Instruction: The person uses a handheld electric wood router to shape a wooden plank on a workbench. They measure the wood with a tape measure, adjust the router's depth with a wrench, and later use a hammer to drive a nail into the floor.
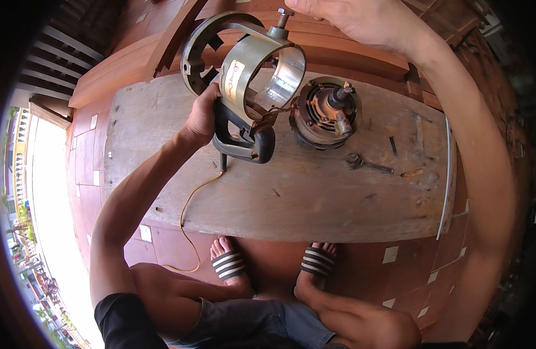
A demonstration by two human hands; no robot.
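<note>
My left hand (205,115) is closed around the side of a power tool housing, by its black handle (262,145). The housing has a bare metal ring (245,70) with a white-and-orange label and a wider ring-shaped base (192,64) behind. It is held tilted above the table. A bolt (284,18) stands up from a lug on the ring. Near the bolt's head is my right hand (361,23), open with a fingertip stretched out; the upper frame edge cuts off part of it. A round motor unit (326,116) with an upright shaft stands on the table, right of the housing.
An adjustable wrench (370,164) and a small dark rod (393,145) lie on the worn wooden table (279,209). From the handle a yellow cord (183,212) drops over the near edge to the tiled floor. Wooden furniture beams (338,52) stand beyond the table.
</note>
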